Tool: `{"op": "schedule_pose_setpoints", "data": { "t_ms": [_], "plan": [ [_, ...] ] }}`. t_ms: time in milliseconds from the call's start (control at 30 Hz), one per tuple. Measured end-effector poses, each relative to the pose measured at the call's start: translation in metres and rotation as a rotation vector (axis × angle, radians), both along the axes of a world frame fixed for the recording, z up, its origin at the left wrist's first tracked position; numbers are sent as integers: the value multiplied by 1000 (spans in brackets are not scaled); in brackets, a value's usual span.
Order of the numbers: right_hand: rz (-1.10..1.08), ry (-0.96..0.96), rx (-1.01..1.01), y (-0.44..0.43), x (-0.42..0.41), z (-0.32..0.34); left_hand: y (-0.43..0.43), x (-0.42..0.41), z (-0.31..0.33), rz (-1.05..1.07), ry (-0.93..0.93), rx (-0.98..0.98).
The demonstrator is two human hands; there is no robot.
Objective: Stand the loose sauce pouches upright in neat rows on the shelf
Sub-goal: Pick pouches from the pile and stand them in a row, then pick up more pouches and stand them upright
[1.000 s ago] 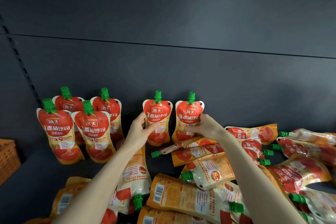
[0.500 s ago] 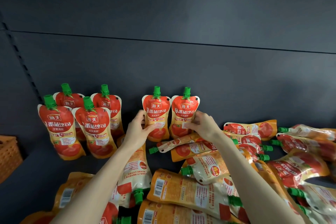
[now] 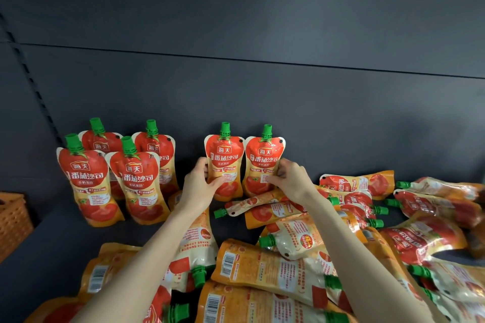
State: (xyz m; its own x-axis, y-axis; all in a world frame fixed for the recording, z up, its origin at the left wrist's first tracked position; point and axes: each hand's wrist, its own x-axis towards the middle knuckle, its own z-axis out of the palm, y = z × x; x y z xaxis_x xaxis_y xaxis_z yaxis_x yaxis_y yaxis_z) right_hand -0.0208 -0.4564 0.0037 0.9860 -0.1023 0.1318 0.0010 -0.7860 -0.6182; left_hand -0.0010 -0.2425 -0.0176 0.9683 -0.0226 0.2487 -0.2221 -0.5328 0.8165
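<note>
Two red and orange sauce pouches with green caps stand side by side against the dark back wall. My left hand [image 3: 198, 186] grips the left pouch [image 3: 224, 157] by its lower left edge. My right hand [image 3: 288, 178] grips the right pouch [image 3: 263, 158] by its lower right edge. Their sides touch. Further left, several upright pouches [image 3: 136, 178] stand in two short rows. Several loose pouches [image 3: 275, 267] lie flat in a heap on the shelf [image 3: 60, 241] below and to the right of my hands.
An orange woven basket [image 3: 13, 220] sits at the far left edge. A slotted upright strip [image 3: 31, 73] runs down the back wall on the left. Dark shelf surface shows between the left rows and the held pair.
Both held pouches have moved closer together and now touch; the right one has shifted left. My hands stay on their outer edges.
</note>
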Motion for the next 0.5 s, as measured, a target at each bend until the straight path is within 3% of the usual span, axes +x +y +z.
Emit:
{"op": "schedule_pose_setpoints", "data": {
  "t_ms": [167,300,500],
  "plan": [
    [-76,-75,18,4,-15,6,4,-7,-1,30,22,67],
    [-126,-177,-22,10,-44,13,10,-28,0,58,-63,103],
    [-59,-217,33,25,-100,17,21,-78,11,-71,-158,142]
  ]
}}
